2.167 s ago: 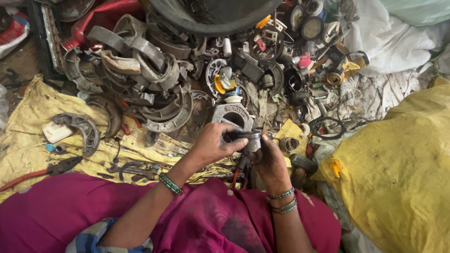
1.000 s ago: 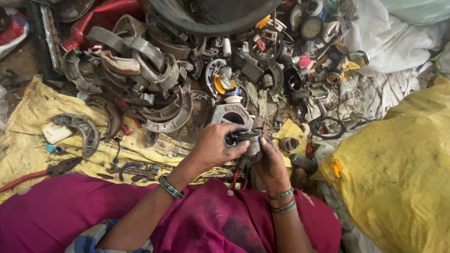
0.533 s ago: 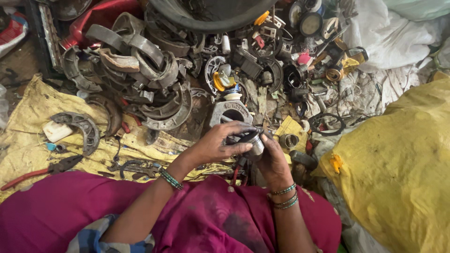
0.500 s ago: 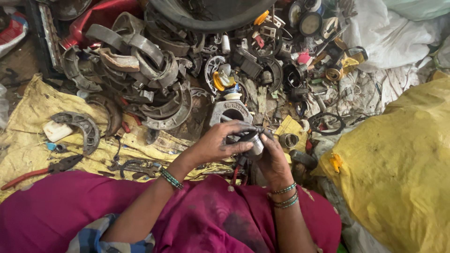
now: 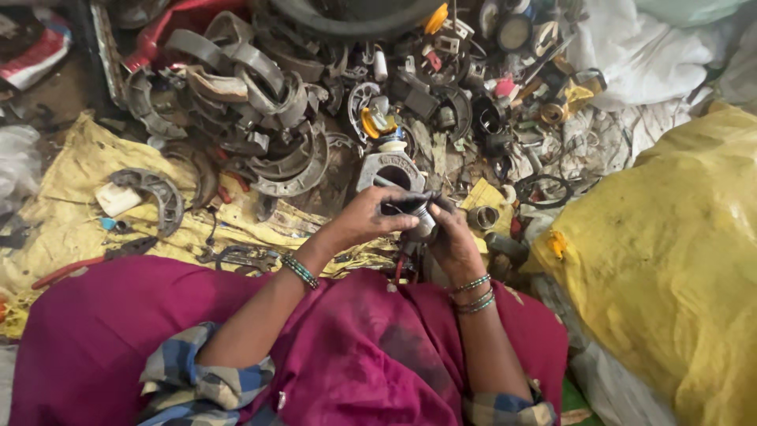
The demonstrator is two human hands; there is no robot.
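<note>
dirt floor under yellow sheeting; heaped metal scrap; daylight

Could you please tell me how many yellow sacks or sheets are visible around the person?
2: a bulging yellow sack on the right, and a flat yellow sheet on the left under metal parts. More may be hidden beneath the scrap.

A heap of curved grey metal brake shoes lies at the upper left, piled one over another; a single rusty brake shoe rests apart on a crumpled yellow plastic sheet, just beside a small white block; red-handled pliers lie at the sheet's lower edge; a round grey metal housing with a dark bore stands upright beyond the sheet; a bulging yellow sack fills the right side; white crumpled cloth lies above it; magenta fabric covers the lap.
</note>
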